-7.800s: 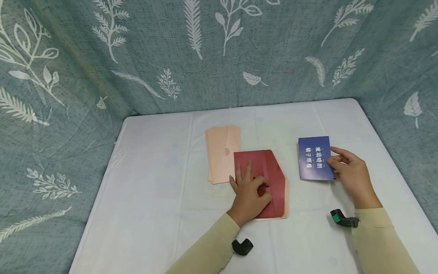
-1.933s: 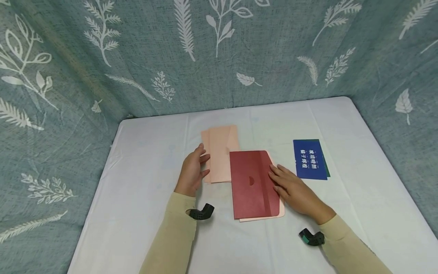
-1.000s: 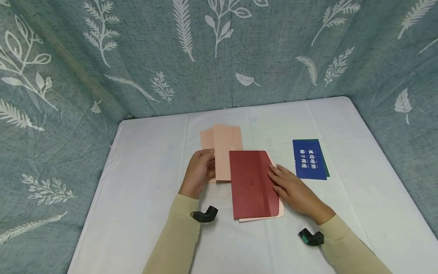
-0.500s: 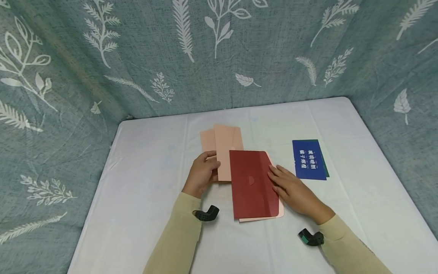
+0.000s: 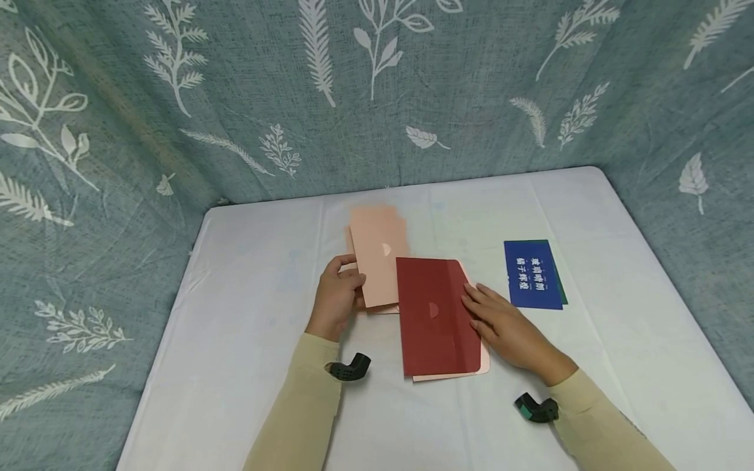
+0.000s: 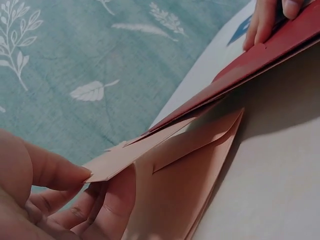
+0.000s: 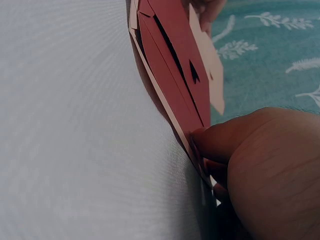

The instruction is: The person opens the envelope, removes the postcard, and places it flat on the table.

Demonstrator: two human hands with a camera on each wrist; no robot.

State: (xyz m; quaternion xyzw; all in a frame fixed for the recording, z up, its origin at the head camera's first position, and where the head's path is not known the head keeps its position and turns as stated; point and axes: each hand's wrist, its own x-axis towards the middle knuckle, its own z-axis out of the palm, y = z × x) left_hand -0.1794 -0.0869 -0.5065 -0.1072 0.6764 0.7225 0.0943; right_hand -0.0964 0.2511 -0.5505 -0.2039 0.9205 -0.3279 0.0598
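Note:
My left hand (image 5: pixel 336 294) pinches a peach envelope (image 5: pixel 379 261) between thumb and fingers. It is raised at its near end above other peach envelopes, as the left wrist view shows, one of them with a loose flap (image 6: pixel 200 145). My right hand (image 5: pixel 512 327) rests with extended fingers on the right edge of a red envelope (image 5: pixel 430 333). Another peach envelope (image 5: pixel 485 360) shows beneath the red one. The red envelope's left edge overlaps the held envelope's lower right corner in the head view.
A blue card (image 5: pixel 530 288) with white characters lies at the right, on top of a green card (image 5: pixel 563 294). A white cloth (image 5: pixel 247 294) covers the table. A teal leaf-patterned curtain (image 5: pixel 235 98) stands behind and at both sides.
Earlier my right hand held the blue card, which now lies on the table. My left hand left the red envelope, took hold of a peach envelope and has just shifted it left.

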